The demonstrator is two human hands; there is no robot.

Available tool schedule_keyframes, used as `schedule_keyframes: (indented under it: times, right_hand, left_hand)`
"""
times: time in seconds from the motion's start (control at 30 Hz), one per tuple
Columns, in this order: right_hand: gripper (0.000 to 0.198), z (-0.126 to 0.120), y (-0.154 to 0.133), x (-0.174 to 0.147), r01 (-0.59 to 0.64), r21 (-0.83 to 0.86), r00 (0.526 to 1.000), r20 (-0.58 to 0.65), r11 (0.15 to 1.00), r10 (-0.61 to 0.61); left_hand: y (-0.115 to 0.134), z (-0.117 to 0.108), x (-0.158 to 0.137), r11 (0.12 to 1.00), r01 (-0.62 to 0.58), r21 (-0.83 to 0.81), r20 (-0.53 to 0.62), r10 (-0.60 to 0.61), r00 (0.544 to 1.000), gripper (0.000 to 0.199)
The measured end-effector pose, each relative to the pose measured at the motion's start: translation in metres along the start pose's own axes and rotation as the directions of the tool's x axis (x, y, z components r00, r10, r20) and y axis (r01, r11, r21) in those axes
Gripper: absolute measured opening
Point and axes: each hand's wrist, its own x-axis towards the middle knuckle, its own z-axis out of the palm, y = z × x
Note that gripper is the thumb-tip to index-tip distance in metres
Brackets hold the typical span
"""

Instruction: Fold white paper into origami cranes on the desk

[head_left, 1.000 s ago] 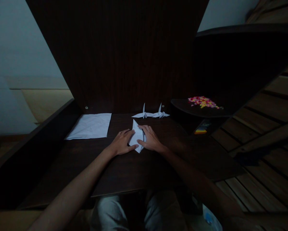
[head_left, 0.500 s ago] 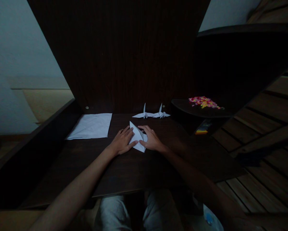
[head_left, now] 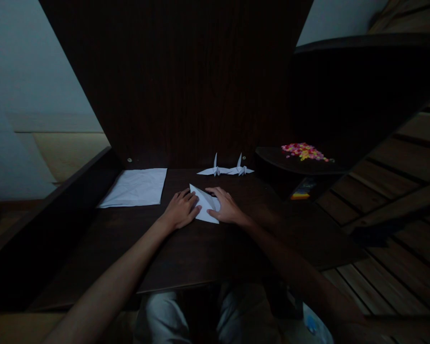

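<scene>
- Okay, from the head view: had the folded white paper (head_left: pixel 205 204) on the dark desk (head_left: pixel 186 258), right between both hands.
- Had the left hand (head_left: pixel 181 209) resting on its left side, thumb and fingers spread, pressing rather than wrapped around it.
- Had the right hand (head_left: pixel 228 207) over its right side, thumb and fingertips well apart, touching the paper.
- Saw one sharp corner pointing away, past the left fingertips, and another pointing back toward the lap.
- Spotted two paper birds (head_left: pixel 215 171) just beyond, side by side, maybe touching, couldn't tell.
- Noticed bigger white paper (head_left: pixel 136 187) off left, plus bright little bits (head_left: pixel 304 151) on the curved shelf (head_left: pixel 272 155) at right.
</scene>
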Motion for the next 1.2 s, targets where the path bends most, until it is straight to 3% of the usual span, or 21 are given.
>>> schedule_keyframes:
  times: [0.13,0.33,0.67,0.77,0.9,1.0,1.2]
  right_hand:
    - [0.061,-0.001,0.002,0.001,0.016,-0.037,1.000,-0.002,0.999,-0.016]
    - [0.046,0.000,0.006,0.000,0.060,-0.127,0.998,0.035,0.990,-0.056]
    - [0.038,0.001,0.012,0.000,0.143,-0.208,0.982,0.155,0.968,-0.112]
    - [0.036,0.002,0.014,0.000,0.169,-0.220,0.977,0.163,0.961,-0.135]
    - [0.038,0.005,0.015,0.000,0.207,-0.194,0.969,0.173,0.959,-0.174]
    - [0.040,0.006,0.017,0.001,0.223,-0.153,0.962,0.193,0.963,-0.192]
    - [0.034,-0.003,0.021,0.003,0.234,-0.132,0.959,0.195,0.963,-0.206]
  left_hand:
    - [0.003,-0.005,0.001,0.997,0.057,0.052,-0.040,-0.055,0.998,0.032]
    - [0.002,-0.007,0.001,0.985,0.136,0.108,-0.064,-0.130,0.989,0.044]
    - [-0.001,-0.006,0.000,0.995,0.047,0.084,-0.102,-0.038,0.994,0.036]
    - [-0.005,0.001,0.000,1.000,0.011,0.012,-0.124,-0.010,0.992,0.039]
    - [-0.010,0.009,0.000,0.996,-0.069,-0.058,-0.017,0.068,0.998,0.045]
    - [-0.013,0.011,-0.001,0.996,-0.052,-0.075,0.062,0.057,0.996,0.049]
    - [-0.017,0.013,-0.002,0.999,-0.001,-0.047,0.078,0.005,0.997,0.053]
